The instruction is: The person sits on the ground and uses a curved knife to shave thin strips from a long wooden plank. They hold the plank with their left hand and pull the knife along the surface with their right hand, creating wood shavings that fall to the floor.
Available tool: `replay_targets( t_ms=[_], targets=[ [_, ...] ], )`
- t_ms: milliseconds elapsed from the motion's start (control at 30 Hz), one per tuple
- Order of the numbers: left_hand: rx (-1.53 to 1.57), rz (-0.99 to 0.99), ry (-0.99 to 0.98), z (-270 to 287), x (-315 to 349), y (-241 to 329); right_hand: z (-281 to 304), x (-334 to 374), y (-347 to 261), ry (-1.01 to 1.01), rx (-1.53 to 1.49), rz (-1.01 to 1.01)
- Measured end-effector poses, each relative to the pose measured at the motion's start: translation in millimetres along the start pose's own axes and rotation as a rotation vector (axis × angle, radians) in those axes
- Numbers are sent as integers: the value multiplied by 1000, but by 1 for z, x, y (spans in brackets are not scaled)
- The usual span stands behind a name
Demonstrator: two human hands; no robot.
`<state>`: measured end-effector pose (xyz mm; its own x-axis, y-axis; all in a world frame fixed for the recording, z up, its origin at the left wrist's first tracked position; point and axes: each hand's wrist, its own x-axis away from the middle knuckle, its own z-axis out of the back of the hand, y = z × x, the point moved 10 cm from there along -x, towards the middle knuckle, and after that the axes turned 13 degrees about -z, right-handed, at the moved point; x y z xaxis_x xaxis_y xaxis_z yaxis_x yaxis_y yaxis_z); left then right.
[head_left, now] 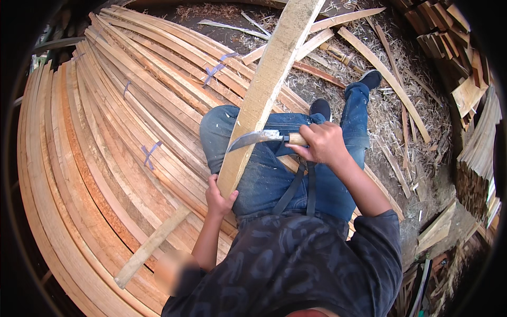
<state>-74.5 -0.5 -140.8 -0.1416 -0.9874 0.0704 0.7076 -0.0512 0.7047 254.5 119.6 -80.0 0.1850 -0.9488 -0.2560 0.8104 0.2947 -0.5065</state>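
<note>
One long, flat, pale board (277,63) of rough-grained wood slants over the person's denim-clad left thigh (217,129), its near end grasped by the left hand (221,198). The right hand (323,141) is clenched round the smooth wooden handle of one knife (256,138), whose curved metal blade crosses the board's face. Many sawn strips (113,174) fan out leftward, with at least three purple ties (151,154) and one blunt stick (153,245) on them. Thin, curled shavings (435,113) litter the floor round two dark shoes (371,79).
</note>
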Motion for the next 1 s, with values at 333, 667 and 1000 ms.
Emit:
replay_targets(
  t_ms=[333,667,1000],
  targets=[
    [-40,13,-6,1,4,-3,36,-23,44,54,90,-218],
    [-55,18,11,2,-1,7,29,-25,33,23,111,-140],
    [-124,20,4,4,3,8,26,-27,58,43,111,-294]
  ],
)
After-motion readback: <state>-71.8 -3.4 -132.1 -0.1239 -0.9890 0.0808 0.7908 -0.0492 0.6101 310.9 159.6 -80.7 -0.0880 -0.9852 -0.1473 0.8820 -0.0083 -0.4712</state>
